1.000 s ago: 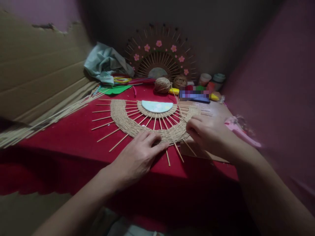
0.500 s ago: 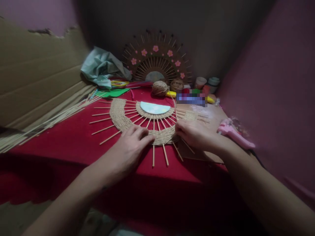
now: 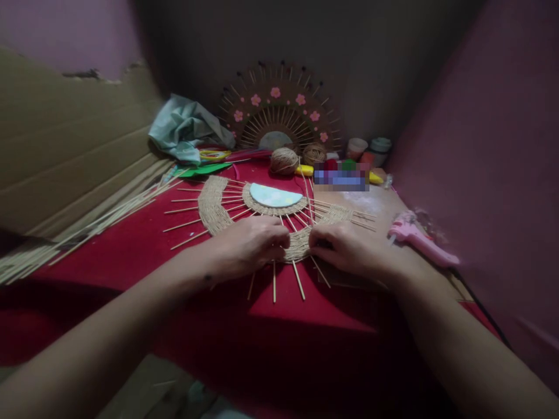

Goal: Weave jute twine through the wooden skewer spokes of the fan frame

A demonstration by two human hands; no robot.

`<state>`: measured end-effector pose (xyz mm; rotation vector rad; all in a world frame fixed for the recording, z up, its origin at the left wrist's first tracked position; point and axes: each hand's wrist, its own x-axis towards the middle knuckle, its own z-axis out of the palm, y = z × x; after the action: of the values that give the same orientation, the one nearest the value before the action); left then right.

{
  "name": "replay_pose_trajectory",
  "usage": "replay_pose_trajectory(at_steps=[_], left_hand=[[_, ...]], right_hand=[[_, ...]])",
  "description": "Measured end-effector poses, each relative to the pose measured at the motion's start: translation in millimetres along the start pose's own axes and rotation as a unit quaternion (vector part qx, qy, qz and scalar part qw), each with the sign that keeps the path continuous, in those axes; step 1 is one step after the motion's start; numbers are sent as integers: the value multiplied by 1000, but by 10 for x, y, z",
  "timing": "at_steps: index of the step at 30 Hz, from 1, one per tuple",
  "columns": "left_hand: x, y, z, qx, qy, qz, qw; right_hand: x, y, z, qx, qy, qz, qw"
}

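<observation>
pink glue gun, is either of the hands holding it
No, the pink glue gun lies off to the right, while the left hand and right hand are both at the woven band.

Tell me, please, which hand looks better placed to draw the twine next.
Probably the right hand: the twine runs down close to its fingertips, while the left hand is farther from that strand, over the woven band.

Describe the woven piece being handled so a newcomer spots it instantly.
On the red cloth, the left hand and right hand touch the woven piece: twine bands across radiating sticks. Its twine is plain, while the fan behind it bears pink flowers.
</observation>
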<state>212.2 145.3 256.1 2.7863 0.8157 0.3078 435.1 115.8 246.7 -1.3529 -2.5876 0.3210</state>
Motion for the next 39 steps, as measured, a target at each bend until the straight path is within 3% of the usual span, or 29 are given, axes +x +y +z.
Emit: replay_pose_trajectory(at_steps=[4, 7, 18, 25, 30, 39], left_hand=[[287, -110, 22, -39, -119, 42, 991], [345, -183, 51, -64, -153, 54, 985], [280, -194, 61, -169, -126, 75, 975], [277, -204, 85, -142, -127, 157, 969], [282, -206, 75, -145, -135, 167, 966], [285, -215, 77, -145, -133, 169, 966]], right_hand=[[-26, 30, -67, 53, -32, -12, 998], [-51, 23, -121, 92, -72, -19, 993], [-154, -28, -242, 125, -167, -34, 977], [-215, 7, -272, 152, -211, -63, 964], [-188, -50, -274, 105, -263, -36, 958], [-190, -172, -307, 14, -246, -19, 969]])
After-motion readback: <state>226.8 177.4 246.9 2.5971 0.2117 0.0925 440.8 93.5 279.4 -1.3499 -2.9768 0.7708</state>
